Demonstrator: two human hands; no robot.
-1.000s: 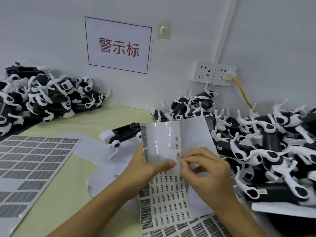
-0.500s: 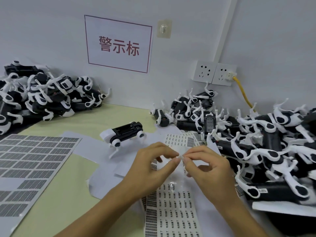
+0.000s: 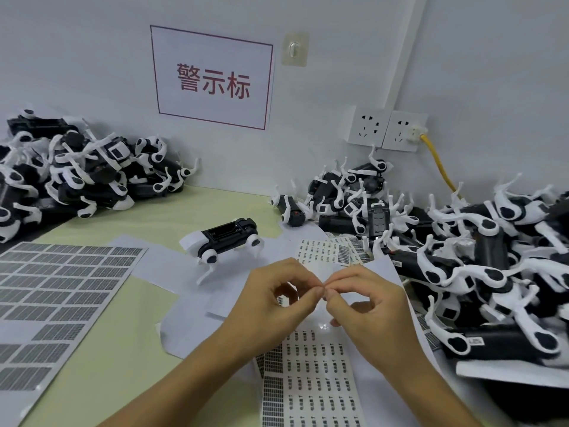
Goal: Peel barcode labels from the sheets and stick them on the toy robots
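Yellow-green table (image 3: 92,380), label sheets (image 3: 55,291), toy robots (image 3: 224,238)

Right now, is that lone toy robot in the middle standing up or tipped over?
Standing. The toy robot is upright on its white legs on the table, apart from both piles.

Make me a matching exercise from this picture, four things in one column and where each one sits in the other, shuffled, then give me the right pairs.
Things:
1. lone toy robot
2. yellow cable
3. large label sheet
4. red-lettered sign

Places:
A. flat on the table, far left
B. on the wall, above the table
C. plugged into the right wall socket
D. standing beyond the hands, mid-table

Pairs: 1-D, 2-C, 3-A, 4-B
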